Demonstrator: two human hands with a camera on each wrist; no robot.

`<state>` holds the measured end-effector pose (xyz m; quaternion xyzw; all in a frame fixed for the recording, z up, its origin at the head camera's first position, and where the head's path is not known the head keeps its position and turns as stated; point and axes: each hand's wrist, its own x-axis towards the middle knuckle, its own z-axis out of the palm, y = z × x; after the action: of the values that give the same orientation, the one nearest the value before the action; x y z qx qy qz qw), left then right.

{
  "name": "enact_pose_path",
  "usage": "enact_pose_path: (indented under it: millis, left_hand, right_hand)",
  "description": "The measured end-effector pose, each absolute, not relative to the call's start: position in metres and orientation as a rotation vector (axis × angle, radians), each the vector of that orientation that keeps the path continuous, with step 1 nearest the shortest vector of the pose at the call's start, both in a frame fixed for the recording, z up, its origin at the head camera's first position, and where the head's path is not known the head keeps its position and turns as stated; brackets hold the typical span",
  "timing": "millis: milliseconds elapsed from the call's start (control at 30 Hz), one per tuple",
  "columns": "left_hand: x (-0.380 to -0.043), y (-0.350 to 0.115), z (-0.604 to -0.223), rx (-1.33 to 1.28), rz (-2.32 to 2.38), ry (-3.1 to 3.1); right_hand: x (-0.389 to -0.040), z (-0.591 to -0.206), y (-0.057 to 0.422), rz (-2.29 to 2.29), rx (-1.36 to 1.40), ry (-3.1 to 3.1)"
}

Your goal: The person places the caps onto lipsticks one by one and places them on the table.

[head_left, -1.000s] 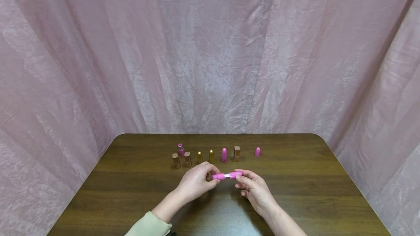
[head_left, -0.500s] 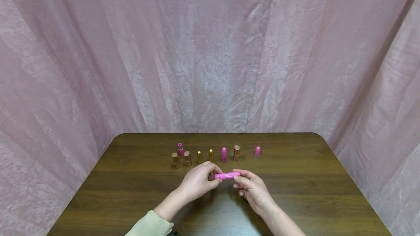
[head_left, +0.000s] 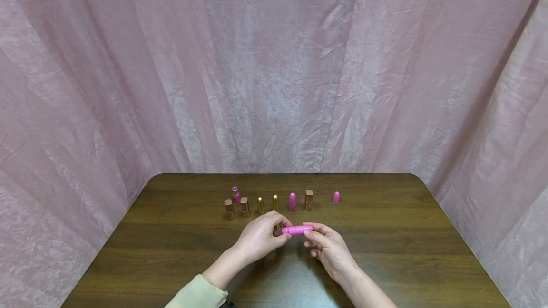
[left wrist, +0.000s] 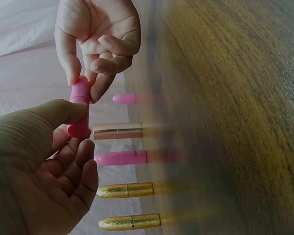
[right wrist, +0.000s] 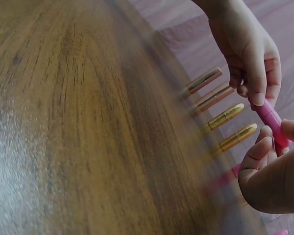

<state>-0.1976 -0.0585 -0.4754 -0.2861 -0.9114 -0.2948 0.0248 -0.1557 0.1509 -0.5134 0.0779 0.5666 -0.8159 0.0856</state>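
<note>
A pink lipstick tube (head_left: 297, 230) lies sideways between both hands above the table, its cap meeting its base with no silver band showing. My left hand (head_left: 262, 234) pinches the base end between thumb and fingers. On the cap end, thumb and forefinger of my right hand (head_left: 334, 251) grip the tube, the other fingers curled loosely. Behind the hands stands a row: a capped pink lipstick (head_left: 292, 201), two gold lipsticks (left wrist: 125, 190) and several rose-gold lipsticks (head_left: 308, 200). An uncapped pink lipstick (head_left: 236, 195) stands at the back left, and a loose pink cap (head_left: 336, 197) at the right.
The brown wooden table (head_left: 411, 251) has rounded back corners. Pink velvety curtains (head_left: 274, 70) hang behind it and along both sides. The row of upright lipsticks lies just beyond the fingers of my left hand.
The hands have drawn closer together, pushing the cap onto the pink lipstick's base. The silver band that showed between them is now covered. The standing lipsticks have not moved.
</note>
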Motion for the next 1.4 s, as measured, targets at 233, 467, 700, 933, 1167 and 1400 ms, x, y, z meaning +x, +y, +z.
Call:
enact_pose_path:
  millis: [233, 467, 700, 933, 1167, 1400]
  left_hand:
    - [-0.197, -0.057, -0.475, -0.902, -0.928, -2.819]
    - [-0.198, -0.056, -0.475, -0.942, -0.875, -2.81]
    - [-0.196, -0.053, -0.476, -0.98, -0.812, -2.798]
    - [-0.194, -0.052, -0.478, -0.96, -0.799, -2.85]
    - [-0.194, -0.055, -0.481, -0.988, -0.644, -2.825]
    - [-0.194, -0.058, -0.483, -0.976, -0.598, -2.789]
  right_hand:
    - [-0.156, -0.516, 0.15, -2.448, 0.263, 1.693]
    - [-0.155, -0.518, 0.147, -2.43, 0.281, 1.739]
    - [-0.153, -0.519, 0.149, -2.427, 0.259, 1.723]
    - [-0.152, -0.518, 0.149, -2.368, 0.251, 1.807]
    - [-0.153, -0.517, 0.148, -2.268, 0.169, 1.993]
    - [-0.153, -0.509, 0.144, -2.234, 0.09, 2.063]
